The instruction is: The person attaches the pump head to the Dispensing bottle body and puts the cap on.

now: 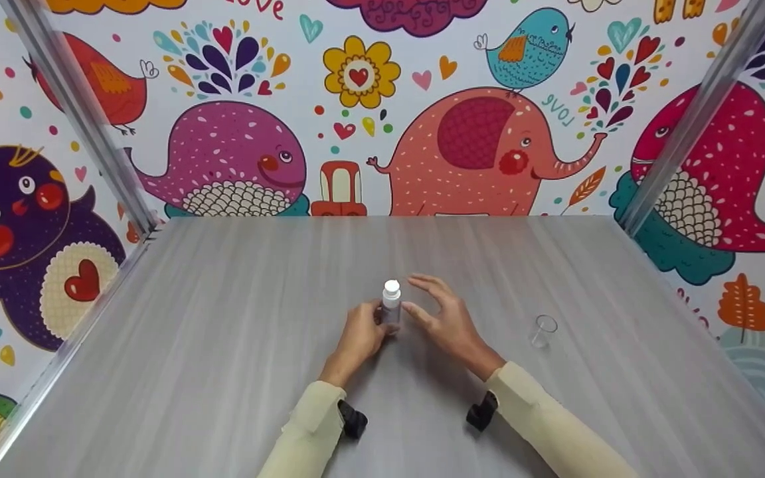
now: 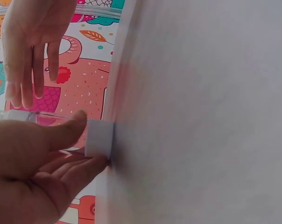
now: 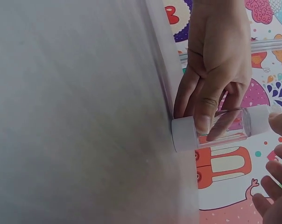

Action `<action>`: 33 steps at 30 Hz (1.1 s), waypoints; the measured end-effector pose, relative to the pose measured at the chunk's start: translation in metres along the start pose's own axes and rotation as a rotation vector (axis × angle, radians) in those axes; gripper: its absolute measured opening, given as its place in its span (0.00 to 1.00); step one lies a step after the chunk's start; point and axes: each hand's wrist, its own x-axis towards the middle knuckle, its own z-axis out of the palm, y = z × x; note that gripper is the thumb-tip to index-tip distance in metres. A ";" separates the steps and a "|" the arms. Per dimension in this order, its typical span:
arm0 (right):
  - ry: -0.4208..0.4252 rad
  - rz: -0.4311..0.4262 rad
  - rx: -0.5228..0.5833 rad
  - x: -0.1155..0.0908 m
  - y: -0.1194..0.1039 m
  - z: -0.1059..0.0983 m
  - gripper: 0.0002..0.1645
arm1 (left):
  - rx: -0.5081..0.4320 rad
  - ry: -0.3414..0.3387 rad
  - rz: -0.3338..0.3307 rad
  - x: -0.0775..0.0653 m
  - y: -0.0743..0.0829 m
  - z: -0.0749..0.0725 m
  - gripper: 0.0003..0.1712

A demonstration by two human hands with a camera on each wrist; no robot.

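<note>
A small clear bottle [image 1: 391, 300] with a white cap stands upright near the middle of the table. My left hand [image 1: 361, 330] grips its lower body from the left, thumb on the near side. In the right wrist view, the bottle's white base [image 3: 183, 134] meets the tabletop, and the left thumb and fingers close around the clear part just above it. My right hand [image 1: 450, 324] hovers at the bottle's right, fingers spread and slightly bent, holding nothing. Its thumb is close to the cap [image 3: 259, 119] in that view; whether they touch, I cannot tell.
A small clear glass cup [image 1: 543, 332] stands on the grey table [image 1: 223, 318] to the right of my right hand. Black wrist devices [image 1: 354, 419] sit at both cuffs. Printed cartoon walls [image 1: 356, 133] with metal posts border the table.
</note>
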 end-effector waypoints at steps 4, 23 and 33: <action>0.003 0.018 -0.014 -0.002 0.000 -0.005 0.25 | 0.004 0.002 -0.001 0.000 -0.001 0.000 0.22; -0.018 0.014 -0.123 -0.014 0.009 -0.025 0.29 | -0.019 -0.009 -0.030 0.000 -0.001 0.001 0.22; -0.020 -0.020 -0.236 -0.020 0.016 -0.037 0.31 | -0.042 -0.019 -0.036 -0.002 0.000 0.001 0.24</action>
